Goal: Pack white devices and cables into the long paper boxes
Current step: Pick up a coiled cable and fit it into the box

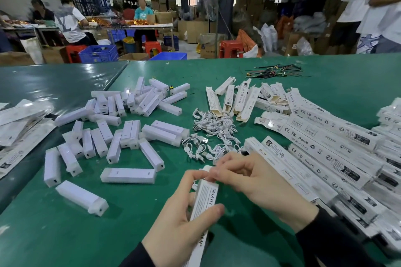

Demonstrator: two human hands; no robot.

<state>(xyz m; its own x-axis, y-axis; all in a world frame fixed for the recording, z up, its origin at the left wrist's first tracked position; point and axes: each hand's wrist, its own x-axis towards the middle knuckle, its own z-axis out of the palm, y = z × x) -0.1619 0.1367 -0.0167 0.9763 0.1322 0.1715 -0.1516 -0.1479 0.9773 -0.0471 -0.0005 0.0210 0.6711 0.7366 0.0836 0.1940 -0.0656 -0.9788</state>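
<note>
Fingers [213,173] of the right hand [249,178] curled at the open far end of a long paper box [205,197], pinching or tucking something white there; exactly what, hidden. Left hand [184,210] wrapped round the box's middle, thumb across the printed face, holding it tilted just above the green worktop [65,230].

Probably light and thin-walled, easy to crush: best held by the long edges near the mouth, flaps handled gently. "SMART" readable along the side.

Beyond the hands, a tangle of coiled white USB cables [212,130], soft and springy, likely to snag one another. Farther left, loose white devices [128,175], rigid smooth plastic, possibly slippery. To the right, stacked boxes [325,147] marked "CE FC RoHS" and "Made in china". Empty open boxes [236,97] behind the cables.
</note>
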